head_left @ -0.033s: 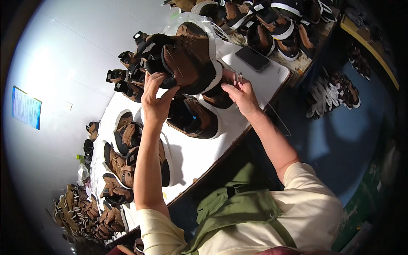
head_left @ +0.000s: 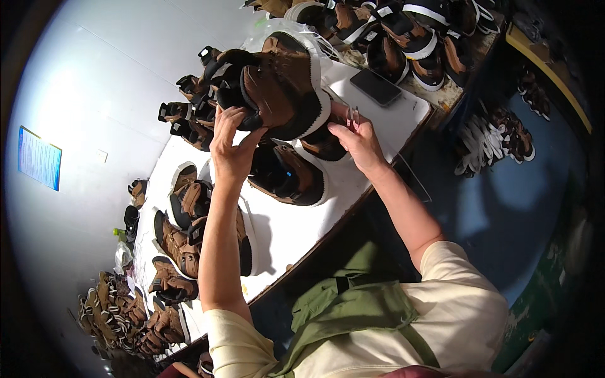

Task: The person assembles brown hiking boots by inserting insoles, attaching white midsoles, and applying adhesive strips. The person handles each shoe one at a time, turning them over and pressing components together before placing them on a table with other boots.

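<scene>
Running aslant through the head view, a white table [head_left: 296, 223] carries several brown-and-black shoes [head_left: 183, 249] at its left side and a dark phone [head_left: 376, 86] near its far right corner. Beyond that corner, more shoes [head_left: 409, 31] crowd a worn surface. A pale wall [head_left: 107, 75] with a blue-edged sheet [head_left: 39, 159] rises on the left; on the right, a pile of footwear [head_left: 498, 142] lies on the blue floor [head_left: 454, 211].

Above the table, the large brown-and-black shoe [head_left: 283, 94] is between the person's hands, a low dark shoe [head_left: 287, 176] just below it. The left hand [head_left: 232, 148] pinches its padded collar, fingers narrow. The right hand [head_left: 360, 140], beside the pale sole, has its fingers drawn together around a slim metal tool [head_left: 355, 116], whose exact kind I cannot tell.

Against the earlier frame, hardly anything differs: both hands and the lifted shoe keep their places.
</scene>
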Demonstrator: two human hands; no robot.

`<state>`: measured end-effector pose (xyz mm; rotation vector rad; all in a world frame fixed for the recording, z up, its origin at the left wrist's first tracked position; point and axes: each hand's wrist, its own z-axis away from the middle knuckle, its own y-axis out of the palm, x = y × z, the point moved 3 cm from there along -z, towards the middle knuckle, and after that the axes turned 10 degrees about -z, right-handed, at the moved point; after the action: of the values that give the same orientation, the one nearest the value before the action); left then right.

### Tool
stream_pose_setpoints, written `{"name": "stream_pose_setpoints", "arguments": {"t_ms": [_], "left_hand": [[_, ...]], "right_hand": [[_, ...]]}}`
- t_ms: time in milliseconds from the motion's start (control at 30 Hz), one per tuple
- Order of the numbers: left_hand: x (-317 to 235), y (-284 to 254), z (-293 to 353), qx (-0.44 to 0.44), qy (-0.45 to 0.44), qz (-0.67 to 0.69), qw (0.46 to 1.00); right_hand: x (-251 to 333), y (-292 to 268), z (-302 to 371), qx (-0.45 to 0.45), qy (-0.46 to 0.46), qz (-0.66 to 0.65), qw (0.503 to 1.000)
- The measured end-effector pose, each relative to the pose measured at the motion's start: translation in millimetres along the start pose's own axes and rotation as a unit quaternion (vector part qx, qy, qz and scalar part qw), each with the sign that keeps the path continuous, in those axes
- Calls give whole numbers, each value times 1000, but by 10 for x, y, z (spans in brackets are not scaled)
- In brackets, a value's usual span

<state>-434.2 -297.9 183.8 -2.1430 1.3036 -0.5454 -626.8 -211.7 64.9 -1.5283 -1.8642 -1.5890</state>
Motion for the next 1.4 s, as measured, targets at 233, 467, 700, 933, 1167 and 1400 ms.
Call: {"name": "stream_pose_setpoints", "arguments": {"t_ms": [233, 467, 700, 933, 1167, 1400], "left_hand": [[-10, 18, -152, -36, -109, 44, 992], [74, 107, -507, 103, -223, 88, 965], [182, 362, -568, 146, -105, 42, 983], [12, 532, -387, 214, -79, -3, 974], [-11, 426, -674, 283, -192, 167, 925], [-12, 647, -521, 358, -69, 19, 931]], "right_hand": [[-31, -101, -151, -33, 12, -8, 999], [-180, -323, -103, -54, -20, 33, 998], [-645, -410, -7, -59, -85, 235, 967], [-736, -487, -73, -48, -32, 98, 993], [-669, -515, -93, -30, -7, 131, 991], [-593, -522, -133, -32, 5, 165, 986]]}}
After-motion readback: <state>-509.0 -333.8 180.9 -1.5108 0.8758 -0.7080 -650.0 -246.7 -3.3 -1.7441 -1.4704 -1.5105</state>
